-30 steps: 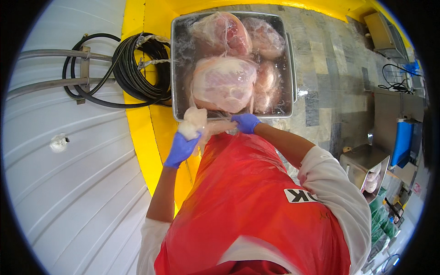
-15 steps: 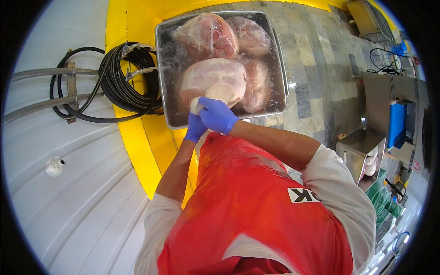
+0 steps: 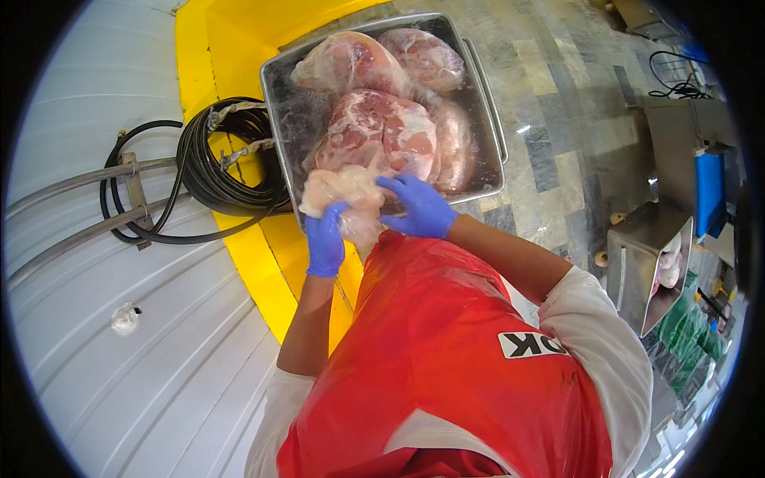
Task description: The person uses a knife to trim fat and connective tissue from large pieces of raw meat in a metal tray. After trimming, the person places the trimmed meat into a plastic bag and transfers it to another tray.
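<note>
A large piece of raw meat [image 3: 374,131] lies in a metal tub, its red cut side showing. At its near end, the loose mouth of a clear plastic bag [image 3: 351,191] spreads out in crumpled folds. My left hand [image 3: 325,243], in a blue glove, has its fingers closed at the bag's near left edge. My right hand [image 3: 418,207], also blue-gloved, is at the bag's right side with thumb and fingers apart, fingertips against the plastic. Where the fingertips meet the film is partly hidden.
The metal tub [image 3: 268,95] holds several plastic-covered meat pieces in water. A coiled black hose [image 3: 195,171] hangs by the white wall at left. Yellow framing [image 3: 231,247] runs beneath the tub. At right stands a steel container [image 3: 629,263] with pale items inside.
My hands were together on the bunched bag neck; now they are apart and the bag end is spread. The near meat piece has turned from its pale side to its red side.
</note>
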`<state>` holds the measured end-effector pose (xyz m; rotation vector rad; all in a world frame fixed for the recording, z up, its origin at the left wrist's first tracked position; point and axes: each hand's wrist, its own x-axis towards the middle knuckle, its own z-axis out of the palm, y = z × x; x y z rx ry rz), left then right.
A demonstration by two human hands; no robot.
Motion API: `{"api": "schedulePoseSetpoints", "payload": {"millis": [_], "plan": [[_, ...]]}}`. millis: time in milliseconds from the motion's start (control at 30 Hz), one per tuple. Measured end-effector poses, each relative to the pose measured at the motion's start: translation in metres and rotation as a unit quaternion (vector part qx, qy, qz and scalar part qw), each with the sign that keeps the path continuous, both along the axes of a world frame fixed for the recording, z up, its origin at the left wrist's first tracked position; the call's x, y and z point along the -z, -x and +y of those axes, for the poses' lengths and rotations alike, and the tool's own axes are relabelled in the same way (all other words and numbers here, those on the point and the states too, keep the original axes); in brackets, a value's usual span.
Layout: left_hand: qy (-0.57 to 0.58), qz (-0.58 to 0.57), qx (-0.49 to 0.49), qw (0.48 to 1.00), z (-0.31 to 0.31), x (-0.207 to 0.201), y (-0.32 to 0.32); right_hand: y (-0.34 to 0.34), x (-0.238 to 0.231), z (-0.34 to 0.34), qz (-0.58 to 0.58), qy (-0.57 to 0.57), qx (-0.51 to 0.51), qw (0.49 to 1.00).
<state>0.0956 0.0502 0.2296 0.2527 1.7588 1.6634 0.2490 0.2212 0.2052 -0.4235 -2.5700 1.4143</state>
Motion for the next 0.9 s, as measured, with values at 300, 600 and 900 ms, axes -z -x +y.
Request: {"api": "schedulePoseSetpoints", "payload": {"millis": [300, 600, 900], "plan": [[0.052, -0.045, 0.102, 0.992, -0.027, -0.053, -0.039, -0.023, 0.083, 0.005, -0.061, -0.078, 0.028, 0.995], [0.013, -0.005, -0.001, 1.0, -0.084, -0.09, -0.008, 0.03, 0.101, -0.055, 0.068, -0.009, -0.186, 0.98], [0.028, 0.119, -0.009, 0.993, -0.092, -0.115, -0.02, -0.006, 0.014, -0.03, 0.057, 0.086, -0.11, 0.989]]}}
